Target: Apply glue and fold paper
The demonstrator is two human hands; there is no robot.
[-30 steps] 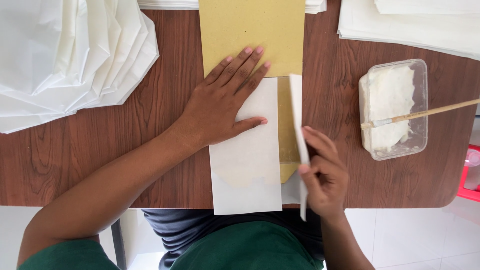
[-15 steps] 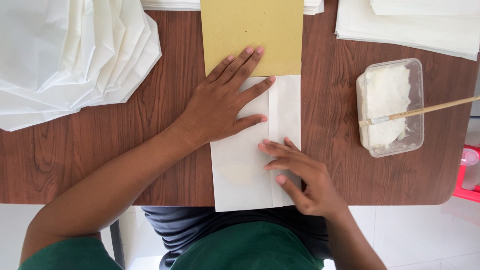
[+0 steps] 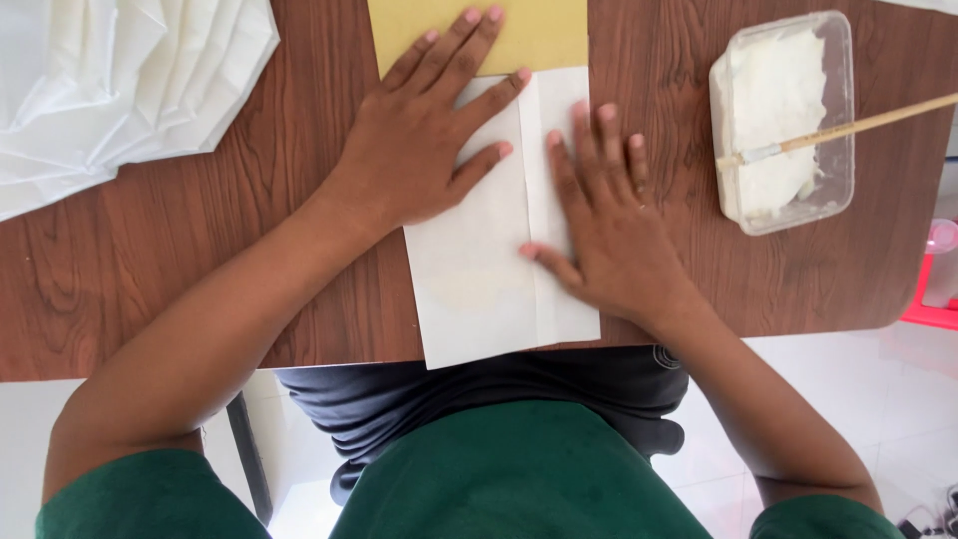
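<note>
Brown wooden surface (image 3: 200, 250) bearing stacked white sheets (image 3: 110, 80) at far left, folded white paper (image 3: 489, 269) at the near edge overlapping tan paper (image 3: 529, 30), left hand (image 3: 419, 140) and right hand (image 3: 604, 230) flat atop, fingers spread, pinching nothing.

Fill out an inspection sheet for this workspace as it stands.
Surface: wooden table, dark brown grain.
Job's things: folded white paper lying flat, its folded flap under the right hand; yellow-brown board beneath its far end.
Clutter: stack of white paper pieces at far left; clear tub of white paste with a brush resting in it.
Hands: left hand and right hand both flat, pressing the paper.
Cables: nothing seen.
Surroundings: pale tiled floor; red object at right edge.
</note>
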